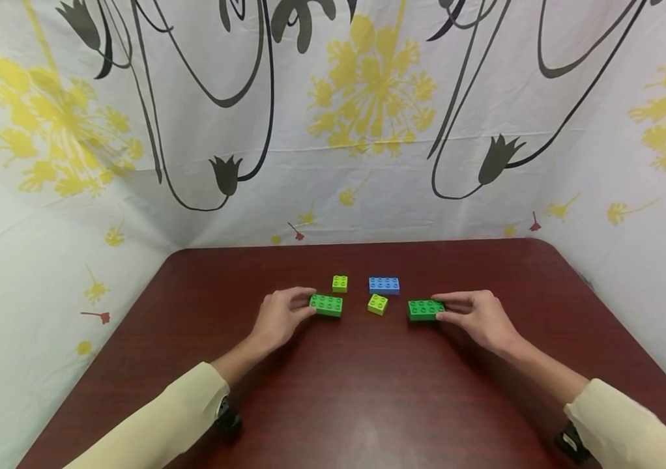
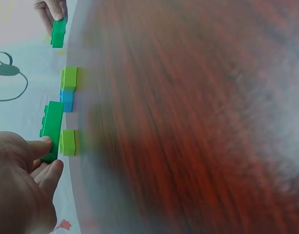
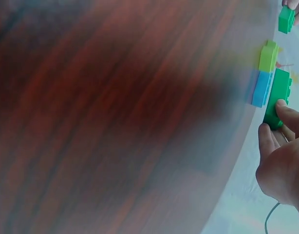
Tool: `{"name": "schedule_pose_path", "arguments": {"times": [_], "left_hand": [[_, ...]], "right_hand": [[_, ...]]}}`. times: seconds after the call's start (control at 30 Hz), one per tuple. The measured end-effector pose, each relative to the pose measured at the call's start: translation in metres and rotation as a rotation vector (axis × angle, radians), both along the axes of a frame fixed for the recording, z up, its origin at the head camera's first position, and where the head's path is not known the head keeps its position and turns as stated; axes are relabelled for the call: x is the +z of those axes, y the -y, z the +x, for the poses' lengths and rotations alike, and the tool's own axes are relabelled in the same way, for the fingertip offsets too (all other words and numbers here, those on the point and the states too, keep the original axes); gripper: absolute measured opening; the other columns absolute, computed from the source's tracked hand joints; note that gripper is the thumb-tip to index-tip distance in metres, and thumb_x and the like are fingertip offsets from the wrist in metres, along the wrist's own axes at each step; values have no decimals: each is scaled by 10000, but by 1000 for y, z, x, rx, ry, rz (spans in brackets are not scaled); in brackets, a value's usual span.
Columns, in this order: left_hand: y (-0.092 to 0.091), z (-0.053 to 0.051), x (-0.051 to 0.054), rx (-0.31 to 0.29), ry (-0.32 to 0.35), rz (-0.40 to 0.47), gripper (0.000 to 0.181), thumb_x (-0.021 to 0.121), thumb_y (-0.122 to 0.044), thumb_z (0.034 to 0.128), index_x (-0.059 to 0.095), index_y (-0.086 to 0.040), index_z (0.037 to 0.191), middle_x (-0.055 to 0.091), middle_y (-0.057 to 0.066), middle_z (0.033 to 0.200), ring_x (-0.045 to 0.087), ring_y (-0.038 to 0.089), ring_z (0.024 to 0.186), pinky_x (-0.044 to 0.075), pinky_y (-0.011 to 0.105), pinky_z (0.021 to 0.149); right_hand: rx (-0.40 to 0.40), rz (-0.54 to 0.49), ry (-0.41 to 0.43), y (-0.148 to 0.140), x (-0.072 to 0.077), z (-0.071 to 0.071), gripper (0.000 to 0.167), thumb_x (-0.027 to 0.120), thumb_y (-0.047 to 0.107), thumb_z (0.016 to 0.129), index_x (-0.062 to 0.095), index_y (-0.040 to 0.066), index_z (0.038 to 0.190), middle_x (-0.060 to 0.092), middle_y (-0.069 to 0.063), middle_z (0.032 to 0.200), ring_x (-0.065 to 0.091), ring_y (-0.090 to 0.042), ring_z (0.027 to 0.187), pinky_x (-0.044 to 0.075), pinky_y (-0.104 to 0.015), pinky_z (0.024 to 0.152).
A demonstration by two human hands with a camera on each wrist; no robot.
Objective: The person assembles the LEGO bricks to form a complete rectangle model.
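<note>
My left hand [image 1: 277, 319] pinches one end of a green toy building brick [image 1: 326, 305] between thumb and fingers. A matching green brick [image 1: 425, 310] is pinched at its right end by my right hand [image 1: 481, 318]. Both wrist views show these bricks, one in the left [image 2: 52, 127] and one in the right [image 3: 278, 97], raised off the tabletop. Between and behind the hands lie a small lime brick [image 1: 340, 284], a second lime brick [image 1: 377, 304] turned at an angle, and a blue brick [image 1: 384, 285]. All have their studs up.
The dark red-brown wooden table [image 1: 333, 384] has rounded far corners. A white cloth [image 1: 309, 182] printed with yellow and grey flowers hangs behind it and along both sides. Dark devices sit under the sleeves, at the left wrist [image 1: 228, 417] and right wrist [image 1: 571, 443].
</note>
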State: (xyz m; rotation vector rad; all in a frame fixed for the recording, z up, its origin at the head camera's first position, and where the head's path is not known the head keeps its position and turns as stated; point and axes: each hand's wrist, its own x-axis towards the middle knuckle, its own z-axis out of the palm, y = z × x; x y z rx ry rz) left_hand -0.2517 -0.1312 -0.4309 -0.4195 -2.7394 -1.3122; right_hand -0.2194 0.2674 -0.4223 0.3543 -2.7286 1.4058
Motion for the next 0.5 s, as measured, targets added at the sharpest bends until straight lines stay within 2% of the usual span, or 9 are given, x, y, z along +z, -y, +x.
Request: {"name": "schedule_pose_path", "arguments": {"times": [0.3, 0.5], "left_hand": [[-1, 11, 1, -13, 42, 26, 412, 818, -71, 944, 722, -46, 1344, 741, 133, 1286, 749, 227, 1122, 613, 363, 897], [-1, 20, -2, -42, 87, 36, 398, 811, -75, 952, 723, -56, 1340, 732, 121, 1306, 745, 229, 1133, 611, 353, 898]], "right_hand": [[25, -11, 30, 7, -3, 11, 384, 824, 68, 932, 741, -24, 1296, 718, -233, 1289, 748, -323, 1121, 592, -224, 822], [36, -16, 43, 12, -8, 17, 382, 828, 68, 928, 743, -29, 1287, 719, -231, 1289, 739, -334, 1139, 610, -267, 833]]}}
